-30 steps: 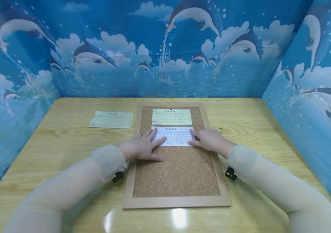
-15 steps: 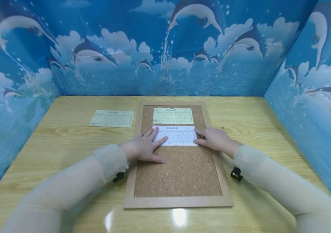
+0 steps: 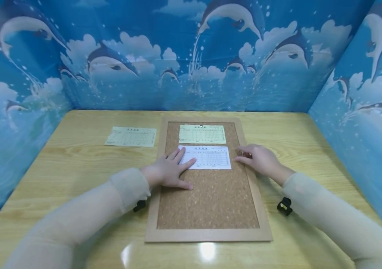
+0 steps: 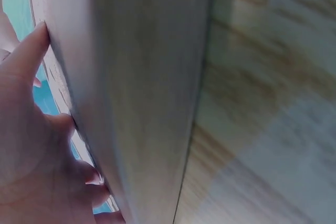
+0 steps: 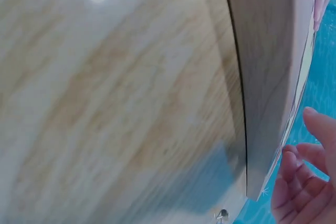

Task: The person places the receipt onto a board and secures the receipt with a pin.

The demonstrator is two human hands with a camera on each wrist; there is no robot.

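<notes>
My left hand [image 3: 172, 170] lies with fingers spread across the left end of a white printed form [image 3: 212, 158], pressing it to the cork board [image 3: 208, 201]. In the left wrist view that hand [image 4: 37, 129] reaches over the board's wooden frame [image 4: 142, 87]. The right hand [image 3: 261, 158] hovers at the board's right frame, apart from the form, thumb and forefinger parted. In the right wrist view this hand [image 5: 310, 177] has loosely bent fingers with nothing visible between them. Just above the white form, a pale green form [image 3: 202, 135] hangs by a small pin [image 3: 201, 126] at its top.
Another pale green form [image 3: 131, 137] lies on the wooden table [image 3: 86, 168], left of the board. A small shiny metal piece [image 5: 223, 214] sits on the table beside the board, near the right hand. Dolphin-printed curtains [image 3: 177, 56] enclose the table at the back and sides.
My right hand has let go of the white form's right end and moved right to the board's frame. The left hand keeps its place on the form.
</notes>
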